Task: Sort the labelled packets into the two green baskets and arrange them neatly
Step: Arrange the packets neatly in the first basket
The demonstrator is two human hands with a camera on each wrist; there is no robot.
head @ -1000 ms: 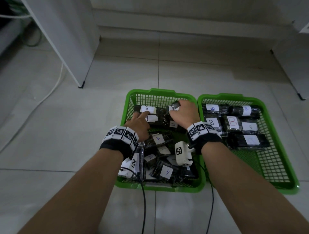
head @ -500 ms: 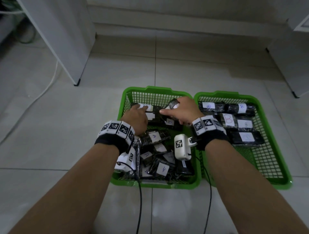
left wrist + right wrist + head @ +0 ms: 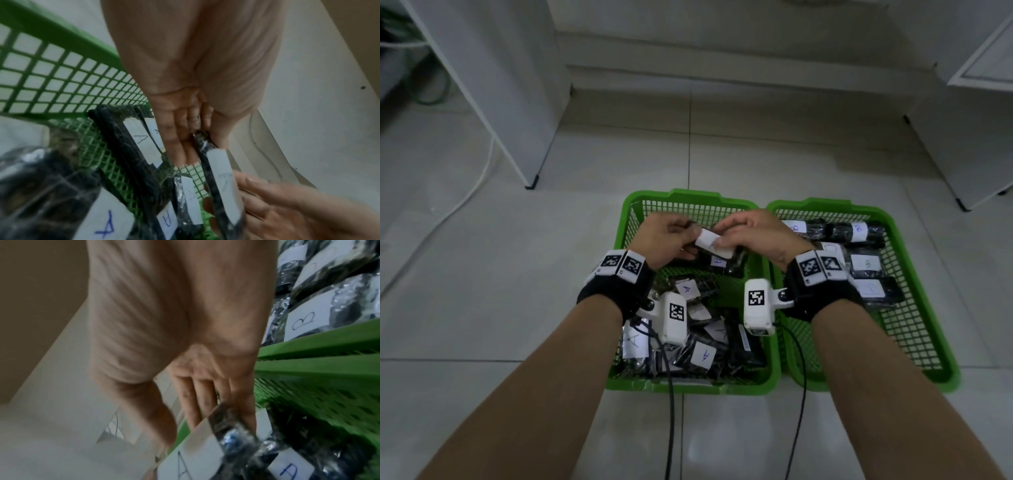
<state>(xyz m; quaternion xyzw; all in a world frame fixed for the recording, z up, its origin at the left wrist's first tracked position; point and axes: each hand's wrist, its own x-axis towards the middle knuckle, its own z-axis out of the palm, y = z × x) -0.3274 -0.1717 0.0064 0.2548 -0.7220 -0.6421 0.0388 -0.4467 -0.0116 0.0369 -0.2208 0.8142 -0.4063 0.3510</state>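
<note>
Two green baskets sit side by side on the floor. The left basket (image 3: pixel 688 197) holds several black packets with white A labels (image 3: pixel 703 356). The right basket (image 3: pixel 914 329) holds several B packets (image 3: pixel 866 263) in rows. Over the far end of the left basket both hands hold one black A packet (image 3: pixel 714 241) between them. My left hand (image 3: pixel 666 236) pinches its left end (image 3: pixel 202 138). My right hand (image 3: pixel 753 236) grips its right end, fingers behind it and thumb on the label (image 3: pixel 193 456). Two A packets (image 3: pixel 141 141) stand on edge just below.
A white cabinet (image 3: pixel 500 85) stands at the back left with a white cable (image 3: pixel 465 195) on the floor beside it. Another white cabinet (image 3: pixel 969 130) is at the back right. Black wrist cables (image 3: pixel 671 428) hang over the near rim of the left basket.
Both hands rose from the packets in the left basket. They now hold one A packet between them above the basket's far end. The head view has tilted a little.
</note>
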